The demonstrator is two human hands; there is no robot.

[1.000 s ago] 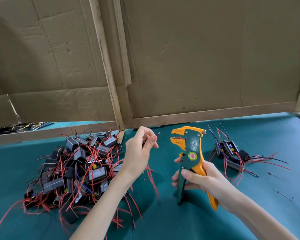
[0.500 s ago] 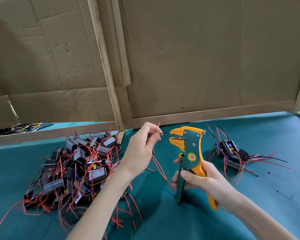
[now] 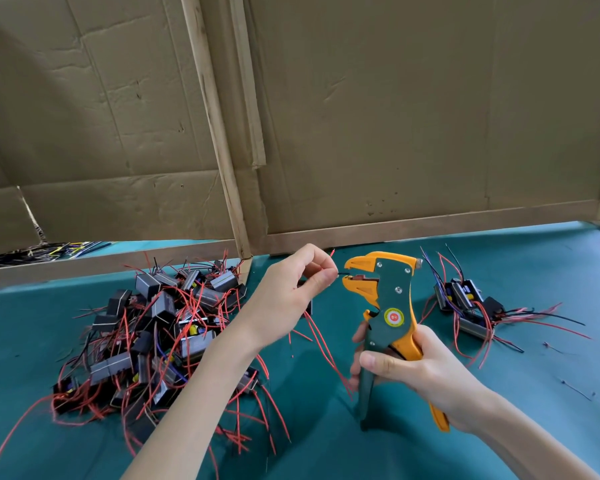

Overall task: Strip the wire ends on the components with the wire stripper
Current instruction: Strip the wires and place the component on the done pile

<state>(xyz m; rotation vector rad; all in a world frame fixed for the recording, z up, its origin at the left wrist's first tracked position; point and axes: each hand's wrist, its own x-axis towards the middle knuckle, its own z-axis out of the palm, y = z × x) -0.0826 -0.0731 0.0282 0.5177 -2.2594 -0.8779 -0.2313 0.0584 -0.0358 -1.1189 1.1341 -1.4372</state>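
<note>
Low at the right, our right hand wraps the handles of the wire stripper. At the centre, our left hand pinches a thin black wire, its tip at the tool's mouth. We judge the wire light and floppy, so we hold it close to the end. The component pile lies further left.

Left hand pinch, right hand grip

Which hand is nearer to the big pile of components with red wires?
Left. The left hand hovers just right of the pile, pinching a wire. The right hand grips the wire stripper farther right, well clear of it.
</note>
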